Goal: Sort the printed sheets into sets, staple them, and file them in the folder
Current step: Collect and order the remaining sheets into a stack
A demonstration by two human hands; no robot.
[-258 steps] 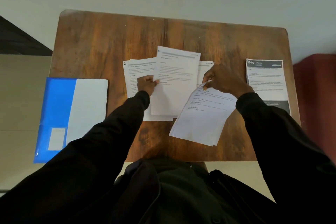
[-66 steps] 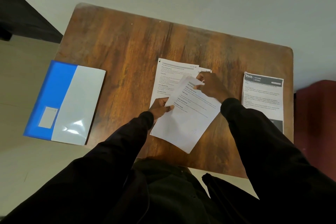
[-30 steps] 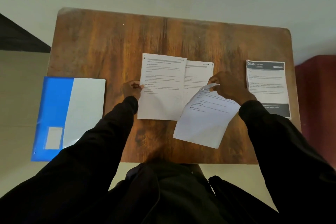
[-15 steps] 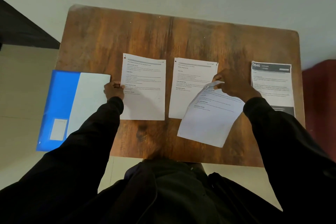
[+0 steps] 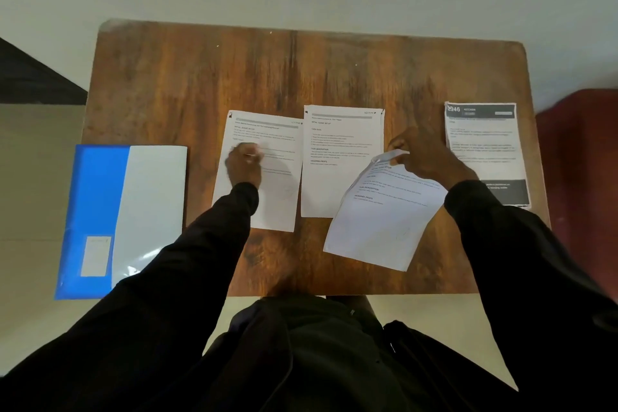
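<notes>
Printed sheets (image 5: 337, 197) of thin white paper lie in a row across the middle of the brown wooden table (image 5: 301, 70). I judge them light, limp and apt to slide on the wood, so best pinched at a corner or edge. At the frame's left, by the table's edge, lies the blue plastic folder with a clear front (image 5: 100, 221). Next comes the left sheet (image 5: 271, 207), with black text on its upper half. The left hand (image 5: 242, 165) sits over it, too blurred to tell whether its fingers grip or merely press. The middle sheet (image 5: 341, 144) lies flat just beside it. Right of centre the right hand (image 5: 424, 157) pinches the top corner of a tilted sheet (image 5: 381, 221), which curls there and overlaps the middle sheet's lower corner. At far right lies a dark-banded sheet (image 5: 481, 150).
</notes>
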